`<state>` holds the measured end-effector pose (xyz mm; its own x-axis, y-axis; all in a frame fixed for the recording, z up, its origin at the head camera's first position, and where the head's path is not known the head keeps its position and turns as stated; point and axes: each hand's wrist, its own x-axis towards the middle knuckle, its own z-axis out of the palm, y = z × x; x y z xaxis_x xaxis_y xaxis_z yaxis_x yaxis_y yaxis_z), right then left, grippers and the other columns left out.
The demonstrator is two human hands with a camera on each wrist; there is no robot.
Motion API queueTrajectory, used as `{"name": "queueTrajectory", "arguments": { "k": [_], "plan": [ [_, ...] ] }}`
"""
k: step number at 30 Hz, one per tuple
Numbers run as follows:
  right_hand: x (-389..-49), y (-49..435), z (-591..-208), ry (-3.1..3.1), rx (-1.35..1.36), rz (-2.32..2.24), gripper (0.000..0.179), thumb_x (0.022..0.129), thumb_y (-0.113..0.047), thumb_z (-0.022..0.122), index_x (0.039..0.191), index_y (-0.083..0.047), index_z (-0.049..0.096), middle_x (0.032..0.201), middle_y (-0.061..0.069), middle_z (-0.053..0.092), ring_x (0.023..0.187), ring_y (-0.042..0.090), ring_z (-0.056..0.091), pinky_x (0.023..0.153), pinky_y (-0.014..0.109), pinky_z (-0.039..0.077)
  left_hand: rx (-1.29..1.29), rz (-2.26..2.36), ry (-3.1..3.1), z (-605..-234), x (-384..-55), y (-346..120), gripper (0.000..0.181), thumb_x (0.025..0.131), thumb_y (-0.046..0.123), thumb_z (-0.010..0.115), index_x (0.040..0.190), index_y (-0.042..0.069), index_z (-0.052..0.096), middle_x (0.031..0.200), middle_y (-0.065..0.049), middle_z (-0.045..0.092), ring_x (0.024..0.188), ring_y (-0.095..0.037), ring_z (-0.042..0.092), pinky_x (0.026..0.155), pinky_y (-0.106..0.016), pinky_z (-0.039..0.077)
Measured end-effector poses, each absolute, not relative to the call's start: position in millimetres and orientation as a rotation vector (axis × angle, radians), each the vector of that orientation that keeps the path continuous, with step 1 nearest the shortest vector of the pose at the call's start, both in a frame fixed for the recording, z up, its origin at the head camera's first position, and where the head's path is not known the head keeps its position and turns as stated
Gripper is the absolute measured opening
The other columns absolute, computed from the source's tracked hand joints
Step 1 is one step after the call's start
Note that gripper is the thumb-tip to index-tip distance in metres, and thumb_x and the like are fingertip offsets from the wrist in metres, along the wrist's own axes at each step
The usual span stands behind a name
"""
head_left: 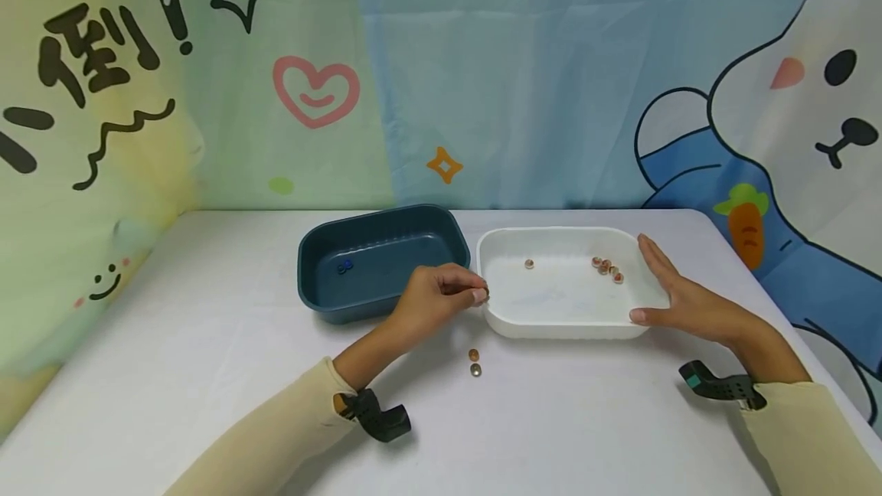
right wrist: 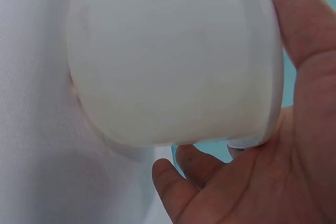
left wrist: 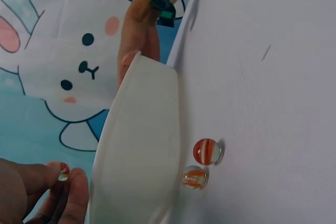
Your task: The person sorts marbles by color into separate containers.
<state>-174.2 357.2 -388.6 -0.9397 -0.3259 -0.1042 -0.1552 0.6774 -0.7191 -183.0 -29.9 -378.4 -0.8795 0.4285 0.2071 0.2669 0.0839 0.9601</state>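
Note:
My left hand (head_left: 441,293) pinches a small glass marble (left wrist: 63,171) between thumb and fingertips, right at the left rim of the white tray (head_left: 551,320). In the left wrist view the marble shows red and pale bands. My right hand (head_left: 689,305) grips the right end of this tray, its thumb at the front corner and its fingers by the back corner. Inside the tray, several orange-brown marbles (head_left: 604,267) cluster toward the right, and a single marble (head_left: 529,264) sits farther left. Two more marbles, one orange (head_left: 473,354) and one paler (head_left: 476,370), lie on the table before the tray.
Left of the white tray stands a dark blue tray (head_left: 386,311) with a few blue marbles (head_left: 344,266) inside, partly behind my left hand. Both trays are on a white-covered table (head_left: 551,419). A printed cloth backdrop (head_left: 510,83) hangs behind it.

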Motion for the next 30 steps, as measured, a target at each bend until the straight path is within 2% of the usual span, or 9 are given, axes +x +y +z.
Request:
{"name": "queueTrajectory", "arguments": {
  "k": [6,14,21,30],
  "plan": [
    [-174,359,-391,2.644,-0.378,-1.145,0.115,0.085,-0.026,0.074,0.153,-0.026,-0.019,0.157,0.005,-0.027,0.141,0.045,-0.017,0.093,0.079,0.008,0.636,1.917,2.231,-378,-189,-18,0.009,0.087,0.002,0.072,0.095,-0.002,0.075,0.091,-0.005,0.071,0.081,-0.012,0.068,0.073,-0.027,0.055],
    [-175,357,-389,2.671,-0.372,-1.103,0.116,0.084,-0.028,0.075,0.152,-0.026,-0.019,0.157,0.003,-0.027,0.141,0.045,-0.017,0.090,0.080,0.014,0.586,1.890,2.229,-374,-206,-15,0.012,0.088,0.001,0.070,0.098,-0.005,0.073,0.090,-0.010,0.072,0.082,-0.016,0.069,0.076,-0.030,0.055],
    [-176,357,-390,2.678,-0.373,-1.094,0.116,0.084,-0.027,0.075,0.153,-0.025,-0.018,0.157,0.004,-0.026,0.141,0.045,-0.016,0.090,0.080,0.015,0.511,1.818,2.268,-369,-214,-11,0.011,0.089,0.004,0.070,0.099,-0.001,0.074,0.088,-0.007,0.072,0.082,-0.014,0.069,0.081,-0.037,0.055],
    [-174,357,-389,2.662,-0.377,-1.109,0.117,0.084,-0.028,0.075,0.152,-0.026,-0.019,0.157,0.003,-0.027,0.141,0.045,-0.018,0.090,0.080,0.012,0.433,1.764,2.380,-366,-223,-2,0.011,0.090,0.006,0.070,0.099,0.001,0.075,0.088,-0.004,0.072,0.082,-0.013,0.067,0.073,-0.026,0.053]
  ]
}}
